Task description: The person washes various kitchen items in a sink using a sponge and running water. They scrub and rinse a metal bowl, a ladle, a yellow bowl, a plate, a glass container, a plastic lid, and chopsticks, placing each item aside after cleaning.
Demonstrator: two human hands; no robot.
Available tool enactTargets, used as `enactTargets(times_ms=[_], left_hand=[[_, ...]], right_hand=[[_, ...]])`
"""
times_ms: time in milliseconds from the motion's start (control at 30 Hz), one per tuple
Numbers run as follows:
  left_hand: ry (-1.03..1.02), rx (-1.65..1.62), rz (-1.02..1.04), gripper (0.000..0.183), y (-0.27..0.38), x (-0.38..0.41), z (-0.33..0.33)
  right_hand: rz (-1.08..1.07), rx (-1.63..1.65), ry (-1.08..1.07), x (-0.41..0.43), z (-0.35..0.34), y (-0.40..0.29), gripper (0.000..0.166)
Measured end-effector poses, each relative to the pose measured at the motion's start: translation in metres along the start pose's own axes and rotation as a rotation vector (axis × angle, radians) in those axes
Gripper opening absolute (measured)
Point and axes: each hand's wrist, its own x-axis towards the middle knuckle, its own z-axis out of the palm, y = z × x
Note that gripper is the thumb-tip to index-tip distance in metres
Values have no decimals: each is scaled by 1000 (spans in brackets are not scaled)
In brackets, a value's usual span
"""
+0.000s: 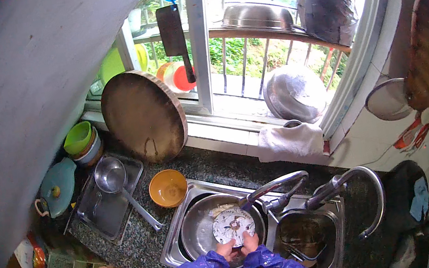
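Note:
A white plate with a dark floral pattern (233, 227) is held between my two hands over a large steel basin (199, 234) in the left sink bowl. My left hand (226, 250) grips the plate's near left edge, and my right hand (250, 242) grips its near right edge. Beyond the plate, something pale lies in the basin, partly hidden and too small to name. The spout of a chrome faucet (278, 183) reaches over the basin's far right side. Blue sleeve covers reach down to both wrists.
An orange bowl (168, 188) and a steel ladle (110, 175) on a metal tray (105, 216) stand left of the sink. A round wooden chopping board (143, 116) leans at the window. The right sink bowl (334, 241) holds dark items. A second faucet (371, 193) arches beside it.

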Motion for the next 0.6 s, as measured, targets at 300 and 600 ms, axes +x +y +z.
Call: enactTargets(times_ms=[300, 600], left_hand=[[215, 1268, 580, 44, 69, -7, -27], [138, 1580, 349, 57, 109, -41, -5]], right_hand=[[-268, -1332, -443, 31, -17, -15, 33], [-226, -1502, -318, 9, -8, -46, 57]])
